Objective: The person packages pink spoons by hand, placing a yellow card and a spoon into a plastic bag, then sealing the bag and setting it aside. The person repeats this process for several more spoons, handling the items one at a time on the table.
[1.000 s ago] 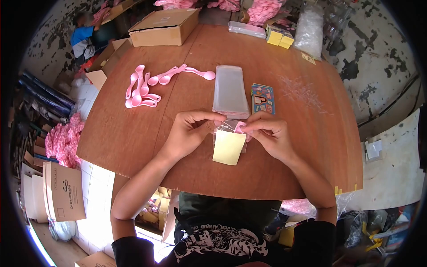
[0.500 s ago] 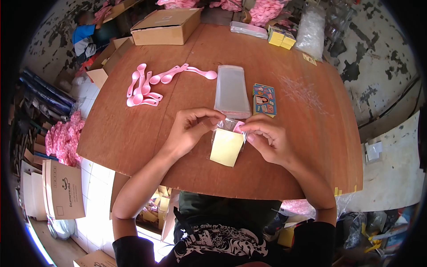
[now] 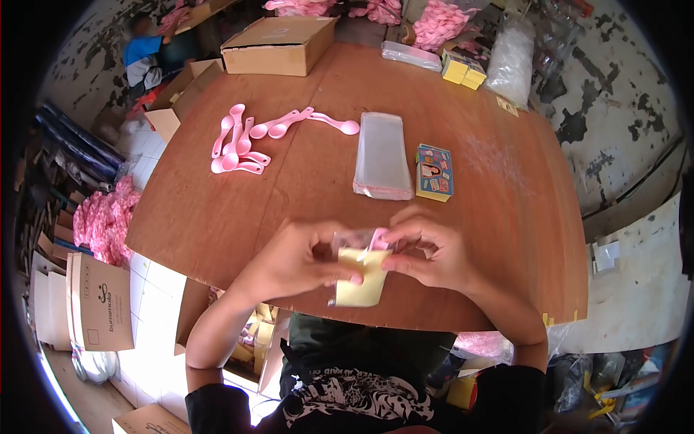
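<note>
Nearest: the clear bag sits between both hands over the near part of the wooden counter, in front of the wearer's black shirt. Yellow card fills its near part; clear film shows past the card's far edge. A pink handle, probably a spoon's, shows at the far right corner.

Left hand: clamped on the bag's left side, thumb over the card face. Right hand: pinching the right edge, fingertips at the pink handle, thumb by the card. Some blur; whether the right fingers grip film, handle or both, cannot tell.

Key relation: bag's long axis runs near to far, slightly tilted, film end away from the body. The handle lies along the right side, so the right hand is much the nearer to it; the left holds the opposite side.

Farther, beyond the hands: stack of clear bags, long axis also near to far; just right of it, stack of printed cards. Well left, loose pink spoons, several overlapping.

Far edge: cardboard box left, yellow card blocks right. Beyond the counter, far left, another person.
</note>
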Demonstrator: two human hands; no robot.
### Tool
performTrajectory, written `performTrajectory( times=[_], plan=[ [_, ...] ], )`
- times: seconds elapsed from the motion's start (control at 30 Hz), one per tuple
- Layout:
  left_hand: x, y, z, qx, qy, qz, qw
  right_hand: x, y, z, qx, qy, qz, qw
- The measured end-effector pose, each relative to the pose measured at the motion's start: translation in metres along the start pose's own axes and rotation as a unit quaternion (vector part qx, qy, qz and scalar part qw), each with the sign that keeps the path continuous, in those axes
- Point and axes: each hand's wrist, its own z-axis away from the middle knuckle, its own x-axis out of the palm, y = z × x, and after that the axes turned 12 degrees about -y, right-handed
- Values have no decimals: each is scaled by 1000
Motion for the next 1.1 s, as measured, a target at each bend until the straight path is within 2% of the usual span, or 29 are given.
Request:
performTrajectory(
  times=[0.03, 0.07, 0.1, 0.2, 0.27, 0.3, 0.33, 0.37, 0.4, 0.43, 0.47, 0.53, 0.57, 0.63, 0.7, 0.77, 0.8, 0.83, 0.9, 0.93, 1.0, 1.03, 1.07, 1.1],
  plan=[
    [4, 9, 19, -57, -15, -26, 998, -3, -3, -2, 8, -7, -16, 1000],
    [3, 4, 35, 47, -34, -154, 986, -6, -6, -4, 17, -13, -33, 999],
    [7, -3, 53, 72, -62, -139, 986, -14, -9, -11, 27, -17, 75, 997],
    [7, -29, 106, 40, -131, -164, 977, -46, 1, -40, 48, -13, 325, 944],
    [2, -38, 135, -171, -179, -202, 948, -76, 22, -54, 78, -46, 441, 893],
    [-1, -49, 150, -216, -143, -229, 938, -86, 29, -61, 78, -45, 440, 893],
    [-1, -60, 161, -261, -104, -255, 925, -94, 34, -68, 108, -98, 435, 888],
    [5, -69, 171, -262, -102, -255, 925, -99, 38, -74, 137, -152, 429, 880],
    [12, -74, 179, -305, -51, -292, 905, -100, 36, -81, 134, -154, 428, 880],
    [15, -77, 183, -347, 0, -326, 880, -100, 32, -88, 211, -173, 398, 876],
    [17, -65, 175, -348, 3, -325, 880, -99, 30, -93, 286, -191, 366, 865],
    [23, -39, 149, -270, -138, -207, 930, -100, 33, -97, 278, -197, 375, 862],
    [25, -33, 138, -269, -137, -205, 931, -100, 35, -98, 270, -201, 386, 859],
    [26, -22, 115, -61, -210, -148, 964, -103, 40, -94, 238, -206, 408, 857],
    [18, 5, 83, 59, -188, -196, 961, -106, 42, -87, 206, -209, 431, 853],
    [11, 9, 49, 116, -82, -201, 969, -107, 39, -77, 102, -154, 489, 853],
    [5, 12, 28, 101, -11, -266, 959, -105, 34, -74, 103, -155, 491, 851],
    [-2, 14, 4, 86, 59, -328, 939, -102, 24, -72, 103, -153, 474, 861],
    [-19, 9, -64, 238, 233, -429, 840, -91, -2, -66, 101, -149, 459, 870],
    [-24, 7, -75, 240, 235, -429, 839, -81, -18, -62, 98, -163, 411, 892],
    [-29, 6, -87, 349, 67, -431, 830, -74, -35, -55, 95, -176, 363, 910],
    [-26, 5, -85, 351, 66, -431, 829, -75, -39, -50, 111, -139, 367, 913],
    [-18, 4, -78, 269, 52, -298, 914, -78, -42, -45, 127, -102, 371, 914],
    [-11, 2, -72, 177, 35, -156, 971, -87, -31, -36, 141, -62, 432, 888]
  ],
)
